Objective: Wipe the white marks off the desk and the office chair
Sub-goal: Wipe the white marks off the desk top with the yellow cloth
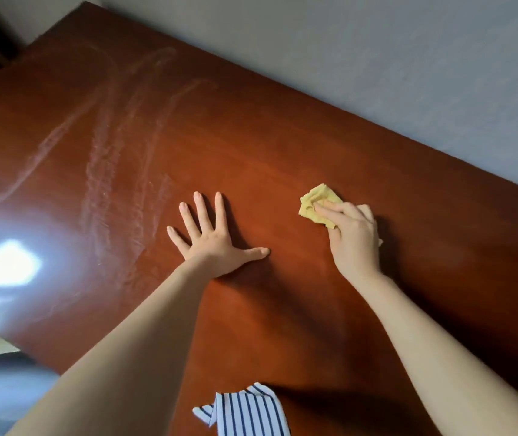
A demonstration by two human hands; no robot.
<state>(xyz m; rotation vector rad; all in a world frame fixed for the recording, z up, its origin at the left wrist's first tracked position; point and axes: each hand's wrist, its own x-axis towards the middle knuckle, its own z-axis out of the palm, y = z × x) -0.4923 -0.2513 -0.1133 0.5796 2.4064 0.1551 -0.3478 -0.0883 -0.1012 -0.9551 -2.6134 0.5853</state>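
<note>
The red-brown desk (283, 146) carried my yellow cloth (312, 204), bunched under the curled fingers of my right hand (353, 237) and pressed to the wood. Just left of that grip, my left hand (212, 243) lay flat on the top, fingers spread. Farther left, past that hand, smeared white marks (106, 158) streaked the glossy surface toward its far corner.

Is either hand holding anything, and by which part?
The right hand grips a crumpled yellow cloth, fingers curled over its middle. The left hand lies flat on the reddish-brown wooden desk, empty.
</note>
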